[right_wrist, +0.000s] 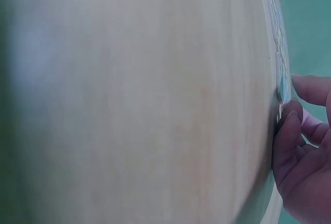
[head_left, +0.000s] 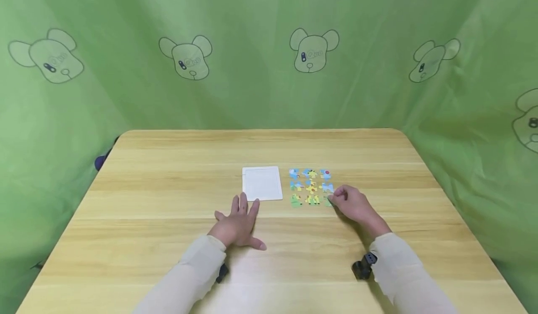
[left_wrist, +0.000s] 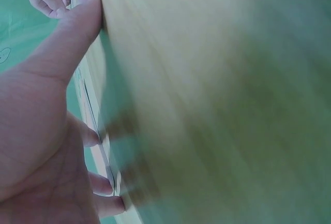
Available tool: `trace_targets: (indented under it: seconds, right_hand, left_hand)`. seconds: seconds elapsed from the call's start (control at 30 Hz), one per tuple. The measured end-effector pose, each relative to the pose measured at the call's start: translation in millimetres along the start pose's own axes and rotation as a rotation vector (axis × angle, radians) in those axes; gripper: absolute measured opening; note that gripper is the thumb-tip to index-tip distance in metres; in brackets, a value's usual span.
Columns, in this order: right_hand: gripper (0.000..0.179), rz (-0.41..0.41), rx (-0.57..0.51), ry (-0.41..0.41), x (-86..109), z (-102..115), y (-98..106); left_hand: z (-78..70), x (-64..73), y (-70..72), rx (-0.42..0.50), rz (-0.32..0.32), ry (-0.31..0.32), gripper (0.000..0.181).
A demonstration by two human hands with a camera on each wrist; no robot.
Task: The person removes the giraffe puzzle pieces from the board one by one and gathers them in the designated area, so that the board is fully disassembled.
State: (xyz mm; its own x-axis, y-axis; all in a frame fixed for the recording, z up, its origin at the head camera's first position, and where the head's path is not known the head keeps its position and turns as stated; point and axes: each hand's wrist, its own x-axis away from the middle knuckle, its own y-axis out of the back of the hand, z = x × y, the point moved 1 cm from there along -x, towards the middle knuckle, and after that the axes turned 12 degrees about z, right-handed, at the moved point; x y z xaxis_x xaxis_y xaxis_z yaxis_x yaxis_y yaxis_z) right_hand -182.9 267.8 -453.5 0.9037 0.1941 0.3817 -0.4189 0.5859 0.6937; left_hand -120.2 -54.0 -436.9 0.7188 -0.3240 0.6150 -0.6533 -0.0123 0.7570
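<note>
Puzzle pieces (head_left: 312,187) with bright animal pictures lie in rows on the table, slightly apart. The lower-right one, a green puzzle piece (head_left: 327,202), is at the fingertips of my right hand (head_left: 352,204). Thumb and forefinger meet at its edge, and the other fingers are curled; the fingertips partly cover it. In the right wrist view my right hand (right_wrist: 307,146) is beside the pieces' edge, close to the tabletop. Left of the pieces lies a white square puzzle frame (head_left: 262,198). My left hand (head_left: 238,223) has its fingers spread, with fingertips at the frame's near edge.
The wooden table (head_left: 294,276) reaches out on all sides of the pieces. A green curtain (head_left: 252,99) with mouse-like heads printed on it hangs behind and at both sides. A small black device (head_left: 364,266) is on the right wrist.
</note>
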Motion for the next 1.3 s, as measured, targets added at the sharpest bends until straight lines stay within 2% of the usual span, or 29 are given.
trace_targets:
  seconds: [0.83, 1.03, 1.17, 1.3]
  right_hand:
    - [0.033, -0.017, 0.011, 0.004, 5.5, 0.4, -0.7]
    - [0.033, 0.009, -0.052, -0.011, 8.3, -1.6, 4.1]
    - [0.034, -0.006, -0.070, 0.008, 9.5, -3.1, 12.4]
    - [0.037, -0.058, -0.029, 0.069, 10.3, -1.7, 29.6]
  left_hand:
    - [-0.9, 0.6, -1.3, 0.019, -0.026, -0.024, 0.119]
    - [-2.8, 0.7, -1.1, 0.004, -0.048, -0.030, 0.121]
    - [0.2, 2.5, 4.1, 0.038, -0.082, -0.047, 0.119]
    - [15.5, 2.8, 22.9, 0.082, -0.154, -0.064, 0.112]
